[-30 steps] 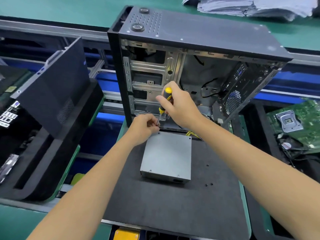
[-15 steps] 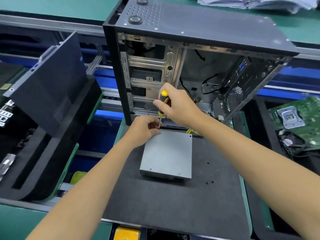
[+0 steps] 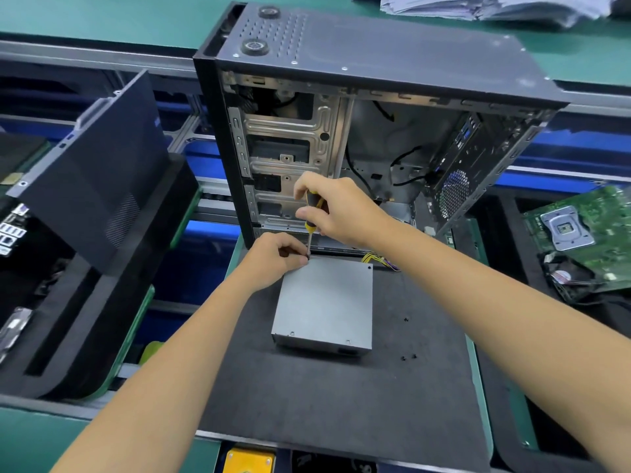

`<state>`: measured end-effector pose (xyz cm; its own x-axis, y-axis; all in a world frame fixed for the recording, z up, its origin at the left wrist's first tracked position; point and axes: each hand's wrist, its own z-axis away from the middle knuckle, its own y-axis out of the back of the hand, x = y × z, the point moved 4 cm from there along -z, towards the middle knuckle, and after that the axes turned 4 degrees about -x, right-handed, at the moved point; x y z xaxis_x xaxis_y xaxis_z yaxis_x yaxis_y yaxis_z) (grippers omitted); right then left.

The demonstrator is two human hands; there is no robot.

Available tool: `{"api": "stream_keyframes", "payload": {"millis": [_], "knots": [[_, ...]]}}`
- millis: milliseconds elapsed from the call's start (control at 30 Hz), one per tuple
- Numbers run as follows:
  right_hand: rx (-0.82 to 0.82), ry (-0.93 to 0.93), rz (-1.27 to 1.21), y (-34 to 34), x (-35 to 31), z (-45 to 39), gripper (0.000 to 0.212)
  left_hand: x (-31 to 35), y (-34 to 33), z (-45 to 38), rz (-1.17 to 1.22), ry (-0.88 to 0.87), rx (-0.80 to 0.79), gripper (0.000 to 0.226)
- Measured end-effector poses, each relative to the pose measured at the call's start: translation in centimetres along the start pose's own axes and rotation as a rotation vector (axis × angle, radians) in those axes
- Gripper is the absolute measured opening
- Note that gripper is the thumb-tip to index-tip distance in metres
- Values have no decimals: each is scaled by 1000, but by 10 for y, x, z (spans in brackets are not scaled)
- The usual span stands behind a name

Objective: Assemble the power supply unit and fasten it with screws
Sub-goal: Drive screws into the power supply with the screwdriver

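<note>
Screwdriver [image 3: 314, 213] tip's dropped onto the PSU [image 3: 326, 302] corner w/ right hand [image 3: 336, 209] gripping it, left hand [image 3: 276, 259] pinching the screw [image 3: 308, 257] — fastening's starting.

The left hand [image 3: 273, 259] covers the near-left corner of the PSU [image 3: 324, 302], and what its fingertips pinch at the screwdriver [image 3: 312, 220] tip is too small to tell. The right hand [image 3: 336, 211] hides most of the handle. The PSU's cables [image 3: 379, 261] vanish behind the right forearm. The paper stack [image 3: 495, 8] is cut by the top edge, the motherboard [image 3: 587, 233] by the right edge. Three specks [image 3: 405, 318] on the mat [image 3: 341, 404] are too small to identify.
</note>
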<state>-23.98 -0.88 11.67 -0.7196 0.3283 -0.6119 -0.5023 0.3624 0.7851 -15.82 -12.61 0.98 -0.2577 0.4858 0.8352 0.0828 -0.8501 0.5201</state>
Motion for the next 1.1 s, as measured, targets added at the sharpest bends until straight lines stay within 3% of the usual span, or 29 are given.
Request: {"api": "stream_keyframes", "payload": {"millis": [300,433,533,700,800,1000,1100], "knots": [[-197,-8,291,3,-22,-18,20,-1,-8,3,64,11,57,9],[-296,21,458,2,-30,-18,5,1,-12,7,101,32,97,9],[-351,46,586,3,-31,-18,7,-1,-10,6,101,77,101,11],[-255,8,586,3,-29,-21,36,-3,-8,6,87,79,108,10],[-200,-10,655,-1,-31,-20,33,-3,-9,7,91,71,129,8],[-395,-18,513,1,-34,-25,5,-7,-17,12,186,58,150,14],[-323,-52,605,8,-29,-24,25,-12,-23,15,259,97,206,19]]}}
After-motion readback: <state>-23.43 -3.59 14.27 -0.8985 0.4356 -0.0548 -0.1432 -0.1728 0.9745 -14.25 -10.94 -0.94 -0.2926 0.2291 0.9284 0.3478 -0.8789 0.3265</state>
